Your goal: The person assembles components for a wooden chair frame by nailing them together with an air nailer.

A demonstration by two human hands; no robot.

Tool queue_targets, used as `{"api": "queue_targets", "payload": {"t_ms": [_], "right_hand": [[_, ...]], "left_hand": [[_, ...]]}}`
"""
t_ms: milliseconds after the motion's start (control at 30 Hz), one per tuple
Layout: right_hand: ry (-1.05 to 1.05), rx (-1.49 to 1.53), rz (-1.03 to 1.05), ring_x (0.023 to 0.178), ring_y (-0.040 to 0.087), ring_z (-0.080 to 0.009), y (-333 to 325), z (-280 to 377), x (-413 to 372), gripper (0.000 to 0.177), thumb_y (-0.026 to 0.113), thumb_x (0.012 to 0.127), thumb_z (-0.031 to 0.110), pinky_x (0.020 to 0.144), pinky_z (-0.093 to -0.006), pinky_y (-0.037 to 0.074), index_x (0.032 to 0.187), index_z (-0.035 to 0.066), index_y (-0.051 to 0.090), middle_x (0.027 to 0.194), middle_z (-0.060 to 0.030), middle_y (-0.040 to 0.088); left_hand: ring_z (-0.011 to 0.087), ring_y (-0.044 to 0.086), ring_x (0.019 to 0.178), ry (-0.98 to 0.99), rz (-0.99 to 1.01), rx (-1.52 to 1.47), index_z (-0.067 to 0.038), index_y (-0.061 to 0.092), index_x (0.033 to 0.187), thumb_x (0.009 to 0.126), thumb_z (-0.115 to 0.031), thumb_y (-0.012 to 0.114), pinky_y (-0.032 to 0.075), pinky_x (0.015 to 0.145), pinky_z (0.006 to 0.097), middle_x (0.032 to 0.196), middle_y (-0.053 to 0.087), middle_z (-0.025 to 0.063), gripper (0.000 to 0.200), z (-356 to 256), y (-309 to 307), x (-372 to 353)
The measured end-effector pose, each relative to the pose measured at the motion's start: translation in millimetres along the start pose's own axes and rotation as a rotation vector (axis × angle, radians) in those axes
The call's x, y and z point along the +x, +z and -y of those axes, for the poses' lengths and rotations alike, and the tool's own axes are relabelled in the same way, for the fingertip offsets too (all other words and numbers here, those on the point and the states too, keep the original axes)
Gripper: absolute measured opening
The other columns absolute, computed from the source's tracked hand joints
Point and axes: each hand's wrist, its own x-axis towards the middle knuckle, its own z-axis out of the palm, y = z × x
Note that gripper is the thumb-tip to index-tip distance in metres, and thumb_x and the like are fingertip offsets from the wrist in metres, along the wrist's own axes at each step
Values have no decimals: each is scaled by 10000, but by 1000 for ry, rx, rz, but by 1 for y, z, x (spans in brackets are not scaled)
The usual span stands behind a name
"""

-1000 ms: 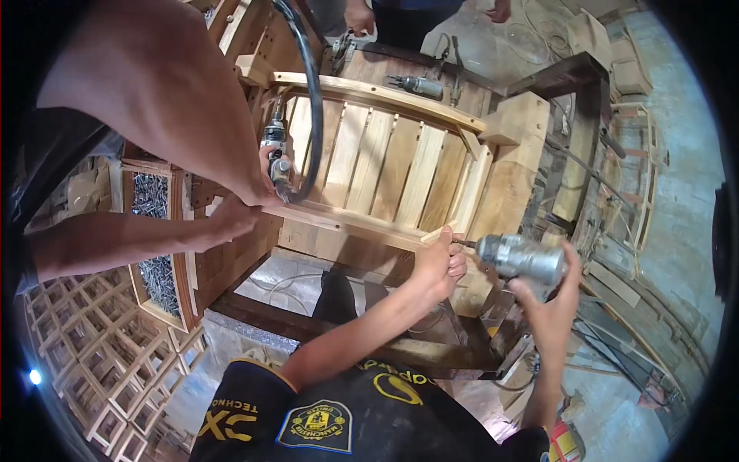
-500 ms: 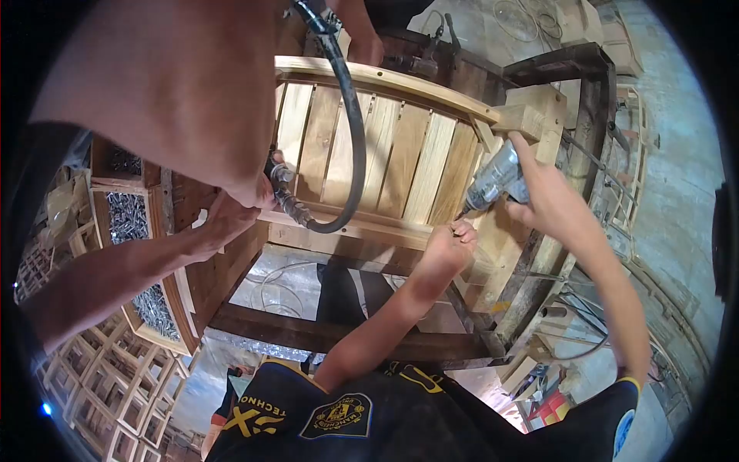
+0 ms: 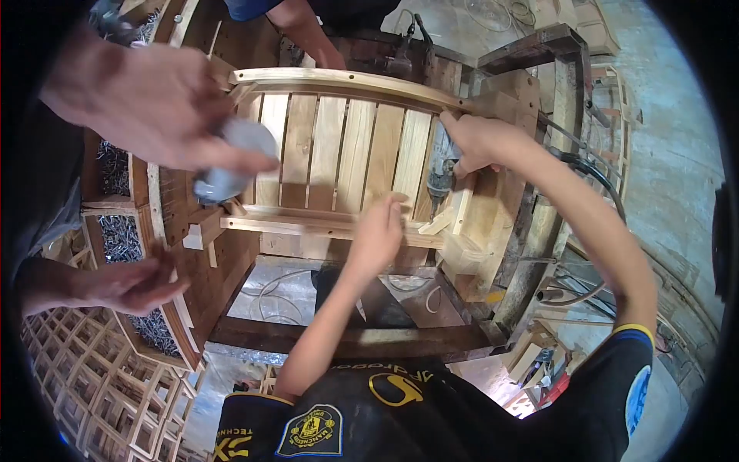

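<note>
My right hand (image 3: 473, 144) is wrapped round a power screwdriver (image 3: 441, 182). Its bit points down at a small diagonal corner block (image 3: 437, 222) in the right end of a slatted wooden frame (image 3: 346, 146). Over the frame's near rail (image 3: 308, 223) is my left hand (image 3: 379, 231), its fingers drawn together and slightly blurred. Whatever those fingers hold, if anything, is too small to make out. Light wooden slats run between the two long rails, with narrow gaps between them.
At left a co-worker's hand (image 3: 165, 108) grips a blurred driver (image 3: 239, 158); their other hand (image 3: 135, 283) is beside a screw bin (image 3: 119, 239). Another person's arm (image 3: 308, 31) reaches in at the top. A metal stand (image 3: 566, 115) and hoses lie right.
My left hand has moved left from the corner. My right hand and screwdriver have shifted left, the bit now at the diagonal block. The co-worker's arms have pulled back left and the black hose has left the frame.
</note>
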Motion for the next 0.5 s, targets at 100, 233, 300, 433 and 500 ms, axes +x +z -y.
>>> {"api": "queue_targets", "payload": {"t_ms": [100,233,300,433,500], "right_hand": [[-30,-170,-131,736,688,-350,17,-5,24,786,834,640,201,623,-441,564,1239,-45,389,955,-230,678],[50,-221,-40,926,681,-362,10,8,28,790,865,596,240,738,-442,568,1207,-37,448,982,-208,697],[50,-269,-72,942,681,-354,12,7,36,828,875,566,247,745,-440,568,1224,-45,466,988,-209,698],[67,-313,-80,967,683,-330,16,21,39,930,875,532,257,749,-430,564,1309,-41,459,1025,-190,706],[64,-336,-88,930,691,-331,24,16,45,943,869,541,256,725,-428,566,1327,-48,447,1000,-196,708]], "left_hand": [[310,627,624,73,-137,178,-22,635,1121,997,-100,440,477,605,393,723,625,193,244,0,-17,9],[335,637,651,101,-377,287,-10,611,1116,1002,-86,436,483,628,417,722,632,216,222,16,-24,22],[346,651,683,133,-482,259,-6,605,1120,1004,-90,432,487,648,416,747,649,217,225,43,-15,28],[375,693,848,81,-560,189,-2,604,1123,1010,-102,410,508,736,432,885,686,247,246,29,-22,28],[370,693,857,97,-581,186,-1,606,1120,1010,-100,402,508,736,436,910,683,254,252,41,-21,24]]}}
